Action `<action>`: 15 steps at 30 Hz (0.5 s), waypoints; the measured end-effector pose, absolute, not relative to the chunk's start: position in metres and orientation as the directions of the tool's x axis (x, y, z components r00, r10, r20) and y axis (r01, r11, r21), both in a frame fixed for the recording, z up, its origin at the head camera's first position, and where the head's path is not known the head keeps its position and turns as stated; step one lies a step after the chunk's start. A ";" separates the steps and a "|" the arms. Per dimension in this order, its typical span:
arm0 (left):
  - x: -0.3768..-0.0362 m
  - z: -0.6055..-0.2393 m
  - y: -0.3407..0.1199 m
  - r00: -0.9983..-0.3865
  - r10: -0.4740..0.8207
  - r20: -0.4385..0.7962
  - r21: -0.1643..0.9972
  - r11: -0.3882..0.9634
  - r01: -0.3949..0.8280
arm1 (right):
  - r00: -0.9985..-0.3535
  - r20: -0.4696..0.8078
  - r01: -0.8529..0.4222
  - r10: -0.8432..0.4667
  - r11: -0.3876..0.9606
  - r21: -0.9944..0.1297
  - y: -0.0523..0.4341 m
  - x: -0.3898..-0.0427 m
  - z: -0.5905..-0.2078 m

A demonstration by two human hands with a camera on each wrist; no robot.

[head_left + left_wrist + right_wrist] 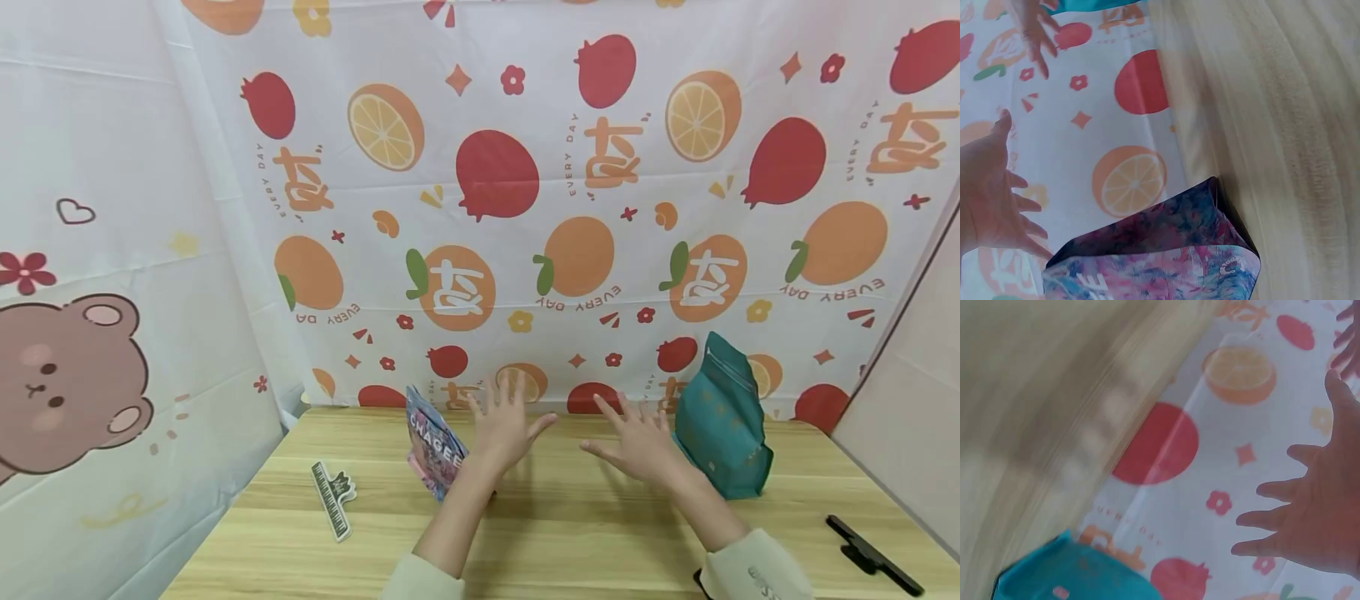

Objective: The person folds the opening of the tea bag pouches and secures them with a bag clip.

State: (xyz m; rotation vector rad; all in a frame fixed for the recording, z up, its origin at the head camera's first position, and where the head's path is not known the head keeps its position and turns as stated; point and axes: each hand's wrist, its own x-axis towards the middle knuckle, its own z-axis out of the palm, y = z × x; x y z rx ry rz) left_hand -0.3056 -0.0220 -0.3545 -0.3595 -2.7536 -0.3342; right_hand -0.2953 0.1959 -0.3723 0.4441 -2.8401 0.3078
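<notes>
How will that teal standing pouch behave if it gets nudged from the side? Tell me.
The teal pouch stands upright and tall on a narrow base, leaning slightly, so it would probably tip rather than slide. Its creased, soft-looking sides suggest it would give under fingers. It stands on the smooth wooden table.

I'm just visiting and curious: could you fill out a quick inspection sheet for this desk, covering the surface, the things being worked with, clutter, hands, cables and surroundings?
Surface: light wooden table, bare between the hands.
Job's things: blue-pink patterned pouch upright beside the left hand; teal pouch upright beside the right hand.
Clutter: piano-key clip lying at left; black clip lying at right.
Hands: left hand and right hand both raised over the table, fingers spread, holding nothing.
Cables: nothing seen.
Surroundings: fruit-print cloth behind the table; bear-print cloth at left.
</notes>
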 end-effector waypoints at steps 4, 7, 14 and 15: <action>-0.299 -0.350 -0.031 -0.884 0.191 0.426 0.225 0.924 0.308 | -0.915 0.251 -0.366 -0.315 0.910 -0.194 0.181 -0.287 -0.372; -0.295 -0.346 -0.038 -0.870 0.177 0.460 0.259 0.910 0.323 | -0.902 0.256 -0.401 -0.347 0.894 -0.200 0.168 -0.280 -0.372; -0.288 -0.339 -0.061 -0.863 0.095 0.496 0.366 0.879 0.306 | -0.861 0.282 -0.488 -0.423 0.842 -0.229 0.139 -0.267 -0.380; -0.287 -0.339 -0.064 -0.863 0.076 0.499 0.386 0.872 0.300 | -0.853 0.287 -0.504 -0.436 0.831 -0.236 0.136 -0.266 -0.382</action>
